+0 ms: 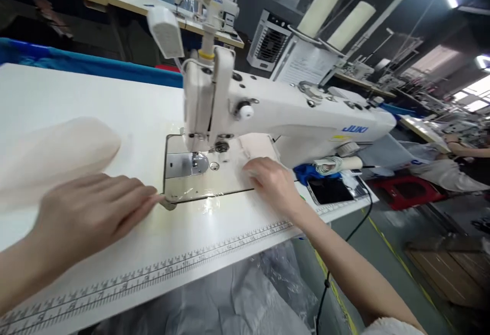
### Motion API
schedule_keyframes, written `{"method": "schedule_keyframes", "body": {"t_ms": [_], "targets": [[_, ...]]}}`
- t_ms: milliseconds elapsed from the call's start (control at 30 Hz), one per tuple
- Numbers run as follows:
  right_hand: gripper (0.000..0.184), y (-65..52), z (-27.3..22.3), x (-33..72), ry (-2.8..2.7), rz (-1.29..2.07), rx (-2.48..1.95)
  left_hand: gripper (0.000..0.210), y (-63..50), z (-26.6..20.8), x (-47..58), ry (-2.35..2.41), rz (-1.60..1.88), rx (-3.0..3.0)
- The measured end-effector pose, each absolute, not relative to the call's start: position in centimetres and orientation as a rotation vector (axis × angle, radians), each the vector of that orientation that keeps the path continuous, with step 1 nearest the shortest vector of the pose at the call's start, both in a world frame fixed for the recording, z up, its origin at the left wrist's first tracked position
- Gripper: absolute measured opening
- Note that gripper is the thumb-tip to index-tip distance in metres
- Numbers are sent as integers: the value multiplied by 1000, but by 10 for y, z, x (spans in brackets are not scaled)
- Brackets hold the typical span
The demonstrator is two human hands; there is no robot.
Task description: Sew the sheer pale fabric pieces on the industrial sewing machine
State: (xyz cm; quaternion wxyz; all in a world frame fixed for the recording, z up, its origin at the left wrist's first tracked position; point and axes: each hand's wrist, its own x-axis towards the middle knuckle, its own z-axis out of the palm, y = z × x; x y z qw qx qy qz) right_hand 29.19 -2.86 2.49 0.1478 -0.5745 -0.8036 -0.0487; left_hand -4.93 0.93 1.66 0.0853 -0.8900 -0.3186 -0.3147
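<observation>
My left hand [95, 210] lies over the white table left of the needle plate, its fingers stretched out and slightly blurred. Just beyond it is a blurred, pale cream piece of fabric [76, 146]. Right of the needle, my right hand [273, 184] has curled fingers at the near edge of a second pale fabric piece [258, 146], seemingly pinching it; the fingertips are partly hidden. Between the hands stands the sewing machine's presser foot [196, 161], with no fabric visible under it. The white sewing machine [291, 115] reaches across to the right.
A printed ruler [168, 269] runs along the table's front edge. On the right lie a phone [329, 191], a blue cloth [312, 173] and a roll of white cord or elastic [329, 165]. Thread cones [321, 5] stand behind the machine. Another person's arm [467, 148] shows at far right.
</observation>
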Motion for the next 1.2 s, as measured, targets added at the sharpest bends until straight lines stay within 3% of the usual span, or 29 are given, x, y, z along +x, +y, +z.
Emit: {"method": "schedule_keyframes", "body": {"t_ms": [100,200,400,500,600,700,900,1200], "targets": [[35,-22,22,328,-2310,-334,-1810,26,2,23,4,-564,-805,-2642],[19,-18,17,342,-2273,-335,-1813,34,-2,22,41,-513,-745,-2689],[25,-18,28,353,-1949,-326,-1877,36,-7,13,71,-578,-669,-2834],[16,-25,40,341,-1811,10,-1697,31,-11,13,74,-696,-744,-2950],[7,-41,43,308,-1798,749,-1417,29,-19,15,70,-933,-836,-3147],[16,-57,36,268,-1585,1286,-1290,37,-30,17,61,-1253,-791,-3336],[48,-57,20,222,-1218,1550,-1089,33,-39,23,41,-1714,-890,-3474],[44,-36,24,217,-1162,1589,-1089,37,-18,25,9,-2242,-1017,-3578]]}}
